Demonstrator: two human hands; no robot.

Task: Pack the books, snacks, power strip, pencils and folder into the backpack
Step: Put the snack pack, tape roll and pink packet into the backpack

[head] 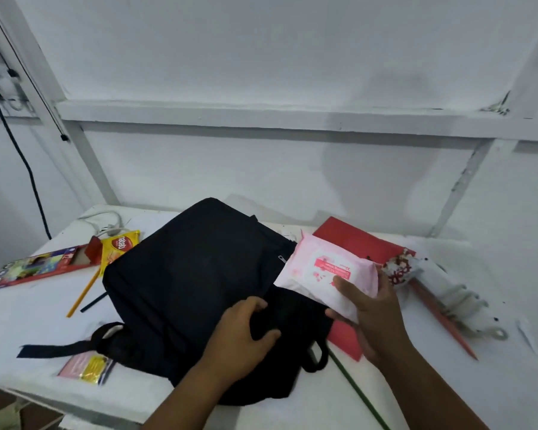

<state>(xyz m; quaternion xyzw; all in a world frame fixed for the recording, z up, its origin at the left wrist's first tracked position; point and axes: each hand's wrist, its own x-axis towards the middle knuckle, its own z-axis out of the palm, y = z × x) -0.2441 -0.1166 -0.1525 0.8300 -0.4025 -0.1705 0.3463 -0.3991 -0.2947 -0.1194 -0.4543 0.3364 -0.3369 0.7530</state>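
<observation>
A black backpack point(193, 274) lies flat in the middle of the white table point(19, 318). My left hand point(246, 333) grips the fabric at its near right edge. My right hand point(370, 318) holds a pink and white wipes pack point(326, 271) just right of the backpack, above a red folder point(354, 240). A yellow snack packet point(120, 245) and a pencil box point(41, 266) lie to the left, with loose pencils point(83, 293) beside them. A white power strip point(454, 302) and a red pencil point(441, 321) rest on the right.
A small pink and yellow packet point(86, 366) sits near the table's front left edge. A white cable point(106, 221) coils at the back left. A green pencil point(360, 395) lies near the front. A patterned red and white item point(399, 270) sits by the folder. A wall stands close behind.
</observation>
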